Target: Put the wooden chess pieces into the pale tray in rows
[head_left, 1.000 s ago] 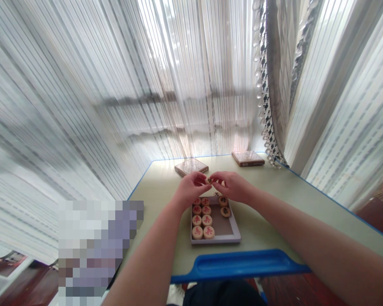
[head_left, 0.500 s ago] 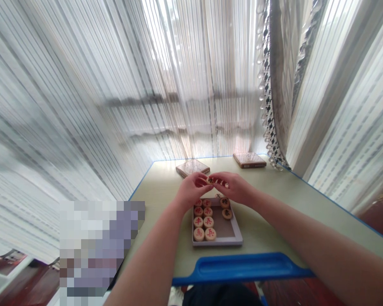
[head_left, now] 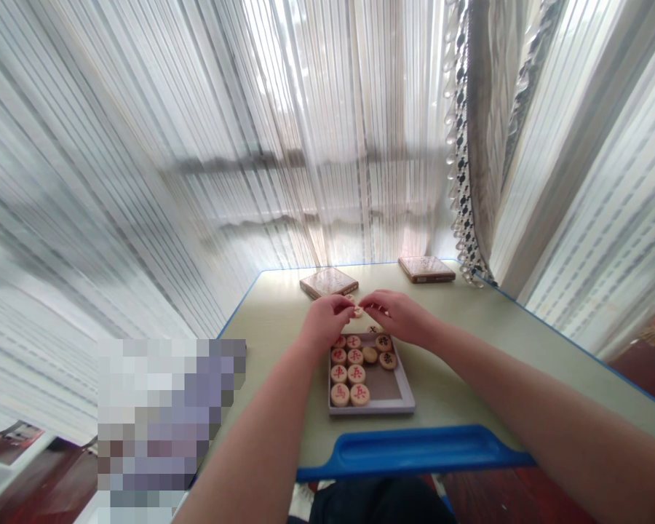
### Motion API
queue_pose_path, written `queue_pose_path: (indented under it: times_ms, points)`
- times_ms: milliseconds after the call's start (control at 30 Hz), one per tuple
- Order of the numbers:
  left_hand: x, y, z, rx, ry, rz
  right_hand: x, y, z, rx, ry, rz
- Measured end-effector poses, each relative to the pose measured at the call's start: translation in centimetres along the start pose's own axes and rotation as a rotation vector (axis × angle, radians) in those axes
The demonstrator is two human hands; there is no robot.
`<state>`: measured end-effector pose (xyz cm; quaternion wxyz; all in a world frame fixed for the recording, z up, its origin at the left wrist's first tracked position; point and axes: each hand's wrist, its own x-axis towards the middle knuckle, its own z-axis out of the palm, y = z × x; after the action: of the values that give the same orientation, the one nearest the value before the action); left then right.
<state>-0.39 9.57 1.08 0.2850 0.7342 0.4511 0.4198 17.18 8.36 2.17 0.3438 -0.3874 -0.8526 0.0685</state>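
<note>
My left hand (head_left: 327, 320) is closed at the far edge of the box, its thumb and fingertips at a pale round xiangqi piece (head_left: 359, 312). My right hand (head_left: 396, 313) hovers just right of that piece, fingers curved and apart, with nothing visible between them. Below them lies a shallow white box (head_left: 407, 393). Red-marked pieces (head_left: 356, 375) fill two columns at its left. Two black-marked pieces (head_left: 387, 360) lie at the right, with a blank-faced piece (head_left: 370, 355) beside them. Another black-marked piece (head_left: 373, 330) is just beyond the box.
Two flat brown boxes, one at the back middle (head_left: 328, 282) and one at the back right (head_left: 426, 268), lie on the pale blue-edged table (head_left: 262, 349). A blue tray recess (head_left: 415, 447) is at the near edge. Striped curtains (head_left: 332, 145) hang behind. A pixelated patch covers the lower left.
A blank-faced piece now lies in the box beside the black-marked ones. The black-marked piece between my hands is gone from there, and a pale piece is at my left fingertips.
</note>
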Motion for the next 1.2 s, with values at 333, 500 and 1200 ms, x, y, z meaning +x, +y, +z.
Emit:
queue_pose_path:
  times_ms: [333,500,1200]
  points:
    - [0.2,-1.0,-0.4,0.156,0.128,0.036,-0.6,-1.4,-2.2,-0.108,-0.328,-0.028]
    - [0.1,-1.0,-0.5,0.334,0.138,0.044,-1.3,-3.6,-2.6,-0.157,-0.461,-0.080]
    - [0.3,-1.0,-0.8,0.527,0.113,0.000,-1.5,-4.7,-2.8,-0.214,-0.611,-0.018]
